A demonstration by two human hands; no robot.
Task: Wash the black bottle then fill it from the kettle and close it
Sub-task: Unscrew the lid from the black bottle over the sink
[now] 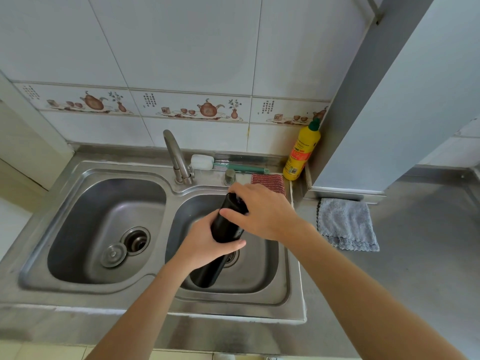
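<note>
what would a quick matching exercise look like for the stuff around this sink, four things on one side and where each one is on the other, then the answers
Things:
1. black bottle
2. yellow detergent bottle
3. grey cloth
4. sink plug

Places:
A. lying in the left basin beside the drain
B. standing in the corner by the wall, right of the tap
C. held over the right basin, left hand round its body, right hand on its top
D. lying on the steel counter, right of the sink

Pairs: 1-C, 2-B, 3-D, 4-A
</note>
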